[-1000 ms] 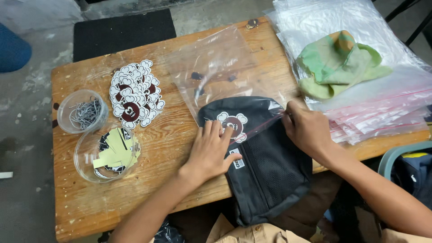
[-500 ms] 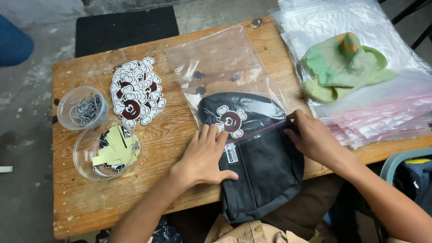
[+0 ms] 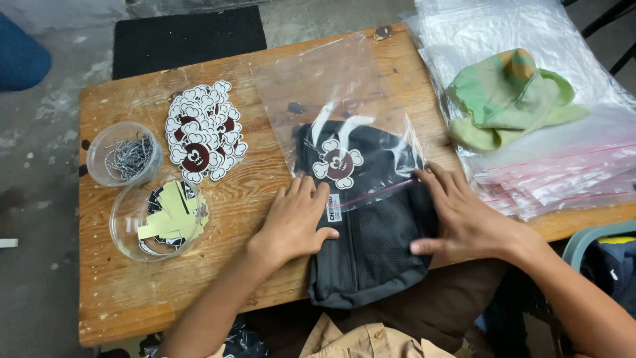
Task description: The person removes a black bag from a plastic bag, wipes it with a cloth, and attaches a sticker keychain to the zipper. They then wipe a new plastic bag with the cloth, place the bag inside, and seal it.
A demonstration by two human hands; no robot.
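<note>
A black pouch (image 3: 371, 245) with a mesh front and a white-and-maroon cartoon tag lies on the wooden table (image 3: 119, 292), its upper half inside a clear zip bag (image 3: 331, 86). My left hand (image 3: 295, 222) lies flat on the pouch's left edge and the bag's mouth. My right hand (image 3: 464, 219) presses flat on the pouch's right side, fingers spread, thumb across the mesh. The pouch's lower half sticks out over the table's front edge.
A pile of white-and-maroon cartoon stickers (image 3: 202, 132) lies at the left. Two clear tubs stand beside it: one with ball chains (image 3: 126, 159), one with yellow and black cards (image 3: 162, 219). A stack of clear zip bags (image 3: 550, 172) with a green cloth (image 3: 510, 99) fills the right side.
The pouch has slid further up into the clear bag. My right hand let go of the bag's edge and now lies flat on the pouch. My left hand stayed at the left edge.
</note>
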